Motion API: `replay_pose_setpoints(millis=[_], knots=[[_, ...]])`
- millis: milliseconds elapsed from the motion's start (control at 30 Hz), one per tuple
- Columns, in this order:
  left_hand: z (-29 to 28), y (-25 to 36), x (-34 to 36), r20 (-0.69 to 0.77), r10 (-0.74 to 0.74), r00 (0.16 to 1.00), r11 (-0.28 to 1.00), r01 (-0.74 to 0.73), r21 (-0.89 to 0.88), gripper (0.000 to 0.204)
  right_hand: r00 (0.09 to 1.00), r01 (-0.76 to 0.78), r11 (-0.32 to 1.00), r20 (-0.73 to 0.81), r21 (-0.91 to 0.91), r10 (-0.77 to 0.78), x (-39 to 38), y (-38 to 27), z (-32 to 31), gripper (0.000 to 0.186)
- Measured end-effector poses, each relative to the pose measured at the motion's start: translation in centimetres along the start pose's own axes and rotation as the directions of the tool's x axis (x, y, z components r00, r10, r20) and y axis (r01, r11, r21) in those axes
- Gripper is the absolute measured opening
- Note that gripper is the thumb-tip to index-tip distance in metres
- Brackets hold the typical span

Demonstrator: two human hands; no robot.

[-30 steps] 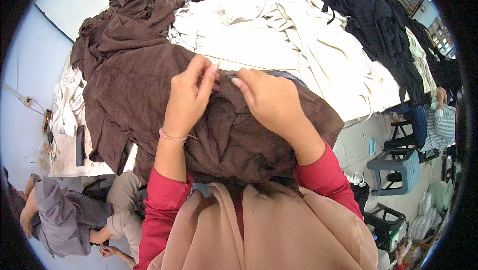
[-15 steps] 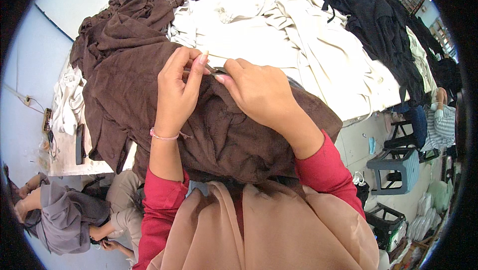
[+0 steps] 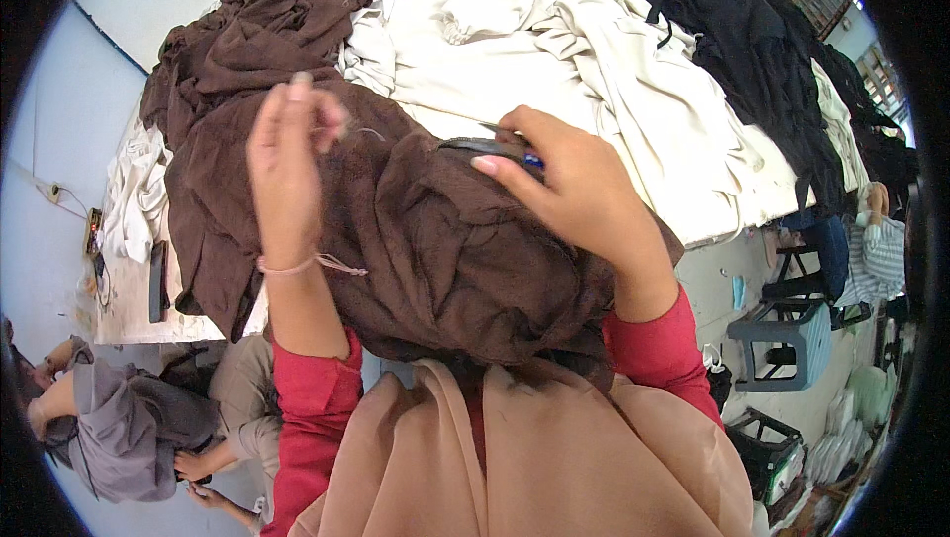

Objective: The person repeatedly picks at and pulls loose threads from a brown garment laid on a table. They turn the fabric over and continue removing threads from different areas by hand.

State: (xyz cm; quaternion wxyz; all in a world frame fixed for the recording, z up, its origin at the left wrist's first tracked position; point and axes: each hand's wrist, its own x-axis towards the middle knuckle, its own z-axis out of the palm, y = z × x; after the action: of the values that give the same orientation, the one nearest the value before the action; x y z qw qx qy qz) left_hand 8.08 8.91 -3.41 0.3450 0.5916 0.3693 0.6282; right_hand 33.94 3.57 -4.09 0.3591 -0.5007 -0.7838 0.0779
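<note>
A large brown cloth point(image 3: 396, 240) lies bunched over the near table edge and against my body. My right hand point(image 3: 569, 176) is closed around small dark thread snips point(image 3: 470, 144) with a bit of blue near the palm. Their two blades stand apart and point left, just above the cloth. My left hand point(image 3: 287, 156), blurred by motion, is raised over the cloth with its fingers drawn together. A thin pale thread point(image 3: 368, 131) trails from its curled fingers. The exact grip on the thread is smeared.
White cloth point(image 3: 495, 62) covers the table's middle, with black garments point(image 3: 732, 52) to the right. Another white pile point(image 3: 137, 191) sits at the left edge. On the floor at right stand a blue-grey stool point(image 3: 792, 339) and a dark one. A seated person point(image 3: 148, 428) is at lower left.
My hands were close together over the cloth and have moved apart. The left swung left with the thread, while the right shifted right with the thread snips, whose blades now show more.
</note>
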Motion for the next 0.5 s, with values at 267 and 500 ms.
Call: replay_pose_setpoints(millis=[267, 500], knots=[[-6.1, 3.3, 0.2, -0.038, 0.56, 0.828, 0.311, -0.168, 0.936, 0.065, 0.989, -0.105, 0.994, 0.11, 0.019, 0.102, -2.9, 1.0, -1.2, 0.028], [0.4, 2.9, -8.1, 0.319, -0.385, 0.866, 0.685, 0.036, 0.728, 0.048, 0.98, -0.172, 0.976, -0.078, 0.131, 0.183, -2.5, 5.0, -0.6, 0.019]])
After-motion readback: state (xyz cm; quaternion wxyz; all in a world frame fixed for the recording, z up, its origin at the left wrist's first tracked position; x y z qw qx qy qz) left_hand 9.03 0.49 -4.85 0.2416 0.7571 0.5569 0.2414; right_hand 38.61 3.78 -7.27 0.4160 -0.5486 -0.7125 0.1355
